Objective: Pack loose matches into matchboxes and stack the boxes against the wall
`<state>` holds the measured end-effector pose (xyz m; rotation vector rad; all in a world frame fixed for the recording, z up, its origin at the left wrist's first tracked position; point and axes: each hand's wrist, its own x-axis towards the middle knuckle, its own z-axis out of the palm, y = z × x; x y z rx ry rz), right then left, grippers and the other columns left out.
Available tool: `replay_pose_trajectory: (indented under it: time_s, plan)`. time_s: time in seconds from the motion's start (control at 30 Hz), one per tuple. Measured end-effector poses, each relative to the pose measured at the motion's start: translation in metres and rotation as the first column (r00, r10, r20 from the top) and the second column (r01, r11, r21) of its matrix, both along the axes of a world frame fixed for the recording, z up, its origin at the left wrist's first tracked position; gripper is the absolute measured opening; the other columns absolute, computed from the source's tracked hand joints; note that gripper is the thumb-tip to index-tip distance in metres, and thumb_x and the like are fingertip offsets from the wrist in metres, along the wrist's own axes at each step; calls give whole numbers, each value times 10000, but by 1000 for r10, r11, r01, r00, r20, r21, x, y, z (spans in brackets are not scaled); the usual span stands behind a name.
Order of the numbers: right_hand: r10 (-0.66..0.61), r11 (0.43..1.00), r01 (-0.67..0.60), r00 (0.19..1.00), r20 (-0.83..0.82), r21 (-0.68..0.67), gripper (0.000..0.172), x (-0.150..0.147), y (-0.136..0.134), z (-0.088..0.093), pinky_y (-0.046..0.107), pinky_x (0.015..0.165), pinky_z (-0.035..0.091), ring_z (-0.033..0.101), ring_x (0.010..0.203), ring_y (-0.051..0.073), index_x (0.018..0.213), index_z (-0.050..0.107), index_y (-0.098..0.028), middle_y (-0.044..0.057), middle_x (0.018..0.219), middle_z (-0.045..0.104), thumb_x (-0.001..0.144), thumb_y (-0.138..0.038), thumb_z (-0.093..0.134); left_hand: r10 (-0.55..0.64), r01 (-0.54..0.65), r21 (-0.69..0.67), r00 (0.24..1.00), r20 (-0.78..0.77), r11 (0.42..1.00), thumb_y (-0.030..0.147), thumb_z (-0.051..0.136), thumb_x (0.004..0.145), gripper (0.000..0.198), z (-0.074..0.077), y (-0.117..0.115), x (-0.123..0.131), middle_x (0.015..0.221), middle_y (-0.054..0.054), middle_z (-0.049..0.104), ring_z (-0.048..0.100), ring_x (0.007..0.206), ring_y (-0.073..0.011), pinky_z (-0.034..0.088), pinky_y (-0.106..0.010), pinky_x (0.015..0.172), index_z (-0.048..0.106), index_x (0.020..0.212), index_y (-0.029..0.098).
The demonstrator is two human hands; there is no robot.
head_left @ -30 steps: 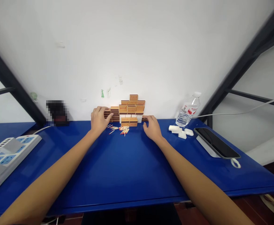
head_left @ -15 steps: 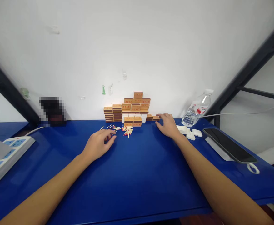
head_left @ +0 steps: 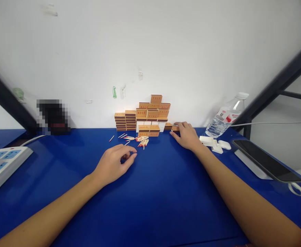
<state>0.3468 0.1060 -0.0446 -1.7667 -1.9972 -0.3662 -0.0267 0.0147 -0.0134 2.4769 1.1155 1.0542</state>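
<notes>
My right hand (head_left: 187,136) reaches to the low end of the matchbox build. Its thumb and fingers are around a matchbox (head_left: 175,129) lying flat on the table. Just left of that box, the stepped stack of matchboxes (head_left: 152,113) rises against the wall, with white pieces in its lower part. Further left stand two columns of flat matchboxes (head_left: 125,121). My left hand (head_left: 115,163) hovers or rests over the table, fingers curled, thumb and forefinger apart, nothing between them. Loose matches (head_left: 141,140) with red heads lie in front of the stack, just beyond my left hand.
A water bottle (head_left: 226,116) leans by the wall at right. Small white cases (head_left: 212,142) and a phone (head_left: 265,160) on a white stand lie near my right forearm. A power strip (head_left: 8,168) sits at far left on the blue table (head_left: 150,202).
My right thumb and fingers have closed in on the end matchbox. My left hand has drawn back from the loose matches towards me. The view has shifted slightly.
</notes>
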Motion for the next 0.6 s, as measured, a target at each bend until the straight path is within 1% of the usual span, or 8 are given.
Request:
replay_pose_trajectory:
  time_s: [0.07,0.13,0.2,0.3,0.4,0.5,0.53,0.6]
  plan:
    - [15,999,-16,1000,-22,-43,476,-1,1,-1,553,961,487,573,1196,417,1373,622,-171,224,1313,650,1006,-466,556,-15,15,14,1000,-2,1000,351,604,991,134,0,-2,1,737,8,661,640,688,-183,567,-359,691,731,1025,326]
    - [19,996,-21,999,-27,-87,422,1,2,0,555,972,484,574,1199,414,1314,660,-168,220,1262,671,1007,-437,554,-24,24,30,1000,-10,999,338,613,993,124,1,-2,2,741,11,661,636,683,-174,562,-348,682,729,1031,315]
    - [29,993,-31,999,-21,-110,384,6,1,5,541,968,490,598,1148,395,1266,678,-157,207,1171,698,982,-399,592,-28,29,50,1000,-14,998,320,622,991,116,1,-2,1,746,14,662,627,673,-161,552,-330,667,730,1028,301]
    - [89,983,-92,996,-27,-156,375,18,-6,20,499,963,505,629,1087,360,1235,687,-165,164,1089,726,934,-387,653,-35,35,94,999,-3,995,271,617,993,121,3,-1,0,755,15,661,615,668,-140,530,-295,650,735,1018,261]
    - [138,970,-154,986,-93,-188,427,25,-20,41,487,978,506,641,1101,357,1249,685,-169,158,1106,737,931,-452,653,-46,45,148,999,7,988,233,618,995,120,5,-2,-1,767,13,663,615,686,-126,513,-267,652,734,1024,223]
    - [169,963,-201,969,-181,-179,472,17,-34,55,490,987,505,656,1108,354,1269,680,-179,151,1129,741,904,-478,672,-65,66,159,998,-8,985,221,623,998,113,5,-4,0,763,15,661,613,690,-124,505,-256,649,732,1025,215]
    - [190,950,-236,956,-225,-202,472,10,-39,58,483,977,512,666,1093,345,1252,689,-188,141,1128,744,886,-487,690,-70,71,156,997,-15,985,221,625,997,111,5,-4,0,759,17,658,614,688,-125,505,-254,647,731,1028,215]
    - [243,890,-350,907,-345,-293,459,-8,-47,59,451,941,533,696,1023,305,1194,713,-212,104,1097,754,850,-515,726,-75,78,152,997,-29,985,227,635,993,107,5,-5,0,750,20,653,618,684,-126,505,-254,646,729,1042,214]
